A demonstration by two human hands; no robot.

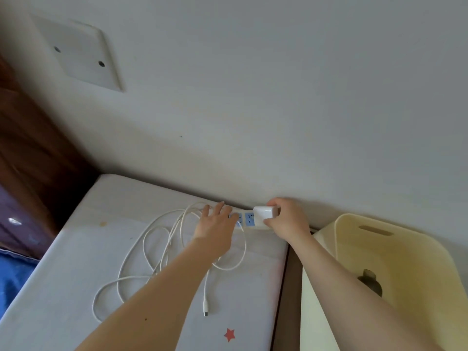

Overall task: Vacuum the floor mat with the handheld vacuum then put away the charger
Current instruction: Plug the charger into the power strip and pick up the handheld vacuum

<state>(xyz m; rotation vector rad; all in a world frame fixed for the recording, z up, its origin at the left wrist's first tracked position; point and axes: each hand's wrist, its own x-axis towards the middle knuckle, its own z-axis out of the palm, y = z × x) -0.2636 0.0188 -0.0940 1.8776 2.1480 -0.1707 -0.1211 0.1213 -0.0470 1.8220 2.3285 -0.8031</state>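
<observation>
Against the wall, right hand (287, 219) pinches the charger (264, 212) — left hand (216, 224), fingers straight, presses the power strip (247, 220).

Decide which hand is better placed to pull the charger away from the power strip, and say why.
Right. The right hand grips the charger at the power strip; the left hand lies open on the strip, placed to steady it.

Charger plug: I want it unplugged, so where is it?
Head view, right of centre: the right hand grips the charger plug at the power strip's right end.
</observation>
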